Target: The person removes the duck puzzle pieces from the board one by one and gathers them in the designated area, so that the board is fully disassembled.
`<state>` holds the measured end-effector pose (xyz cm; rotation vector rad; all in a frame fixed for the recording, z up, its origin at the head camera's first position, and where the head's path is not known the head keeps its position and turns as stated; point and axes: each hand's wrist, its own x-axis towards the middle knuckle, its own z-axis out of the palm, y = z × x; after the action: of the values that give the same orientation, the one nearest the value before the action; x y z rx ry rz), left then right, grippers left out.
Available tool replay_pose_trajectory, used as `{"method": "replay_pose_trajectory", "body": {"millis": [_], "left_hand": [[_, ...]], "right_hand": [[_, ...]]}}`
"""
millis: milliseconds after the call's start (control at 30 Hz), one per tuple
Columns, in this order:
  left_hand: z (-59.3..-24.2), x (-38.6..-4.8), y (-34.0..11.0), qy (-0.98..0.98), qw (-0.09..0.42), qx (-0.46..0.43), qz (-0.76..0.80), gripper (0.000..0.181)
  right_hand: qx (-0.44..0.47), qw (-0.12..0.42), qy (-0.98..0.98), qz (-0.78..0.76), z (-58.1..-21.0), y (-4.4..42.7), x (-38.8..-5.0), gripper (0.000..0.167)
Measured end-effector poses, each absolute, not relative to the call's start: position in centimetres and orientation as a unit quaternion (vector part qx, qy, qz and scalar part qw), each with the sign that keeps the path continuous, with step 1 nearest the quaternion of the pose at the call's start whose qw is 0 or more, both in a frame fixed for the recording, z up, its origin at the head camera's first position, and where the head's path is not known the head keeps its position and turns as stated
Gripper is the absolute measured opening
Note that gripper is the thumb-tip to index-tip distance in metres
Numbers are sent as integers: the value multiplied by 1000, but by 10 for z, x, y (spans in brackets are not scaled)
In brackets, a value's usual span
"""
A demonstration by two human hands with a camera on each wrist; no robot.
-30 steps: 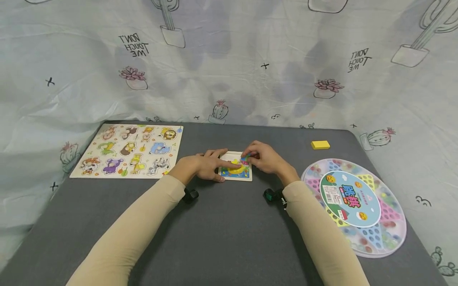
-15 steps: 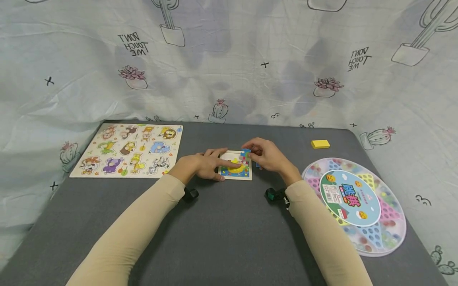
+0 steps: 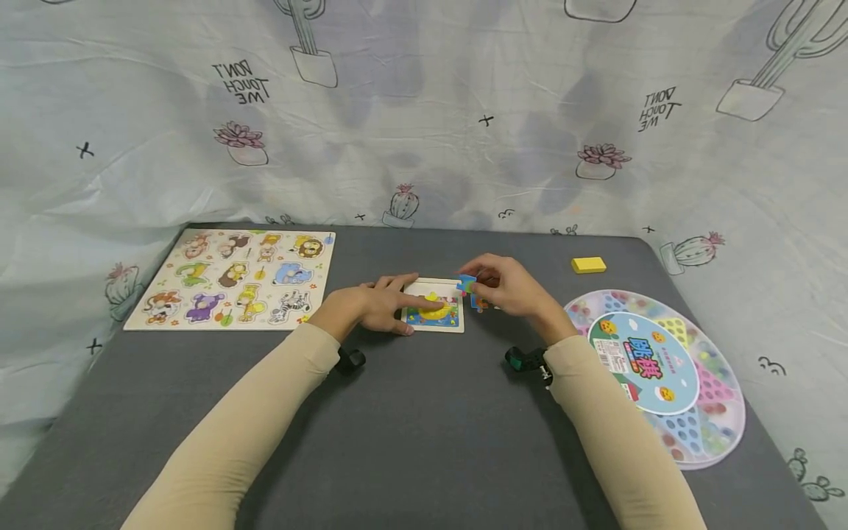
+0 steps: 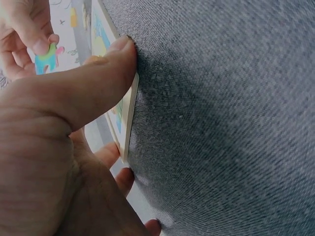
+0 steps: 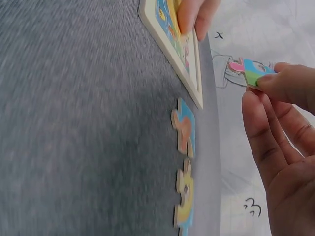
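Piece just moved off the tray to its 2 o'clock, pinched in my right hand. Left hand fingers spread, touching tray. 12 o'clock strip's bare: unfilled.

I count two hands, one left hand and one right hand, and two sleeves. There's one table, one small tray, one held piece and at least two loose pieces; a cut-off blue bit leaves a third uncertain. I also see one animal board with eleven animals, one round board and one yellow block.
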<state>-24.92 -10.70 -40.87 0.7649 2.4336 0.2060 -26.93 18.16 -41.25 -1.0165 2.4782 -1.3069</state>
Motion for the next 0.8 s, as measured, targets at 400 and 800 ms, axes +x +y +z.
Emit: {"method": "replay_pose_trajectory", "body": {"millis": [400,800], "left_hand": [[-407,-246,-107,910,289,287,78,66],[-406,-245,-107,909,283,297,73,67]], "right_hand": [[-324,73,854,-401,-400,205,-257,28],[-342,40,853,-391,-398,232,-246,29]]}}
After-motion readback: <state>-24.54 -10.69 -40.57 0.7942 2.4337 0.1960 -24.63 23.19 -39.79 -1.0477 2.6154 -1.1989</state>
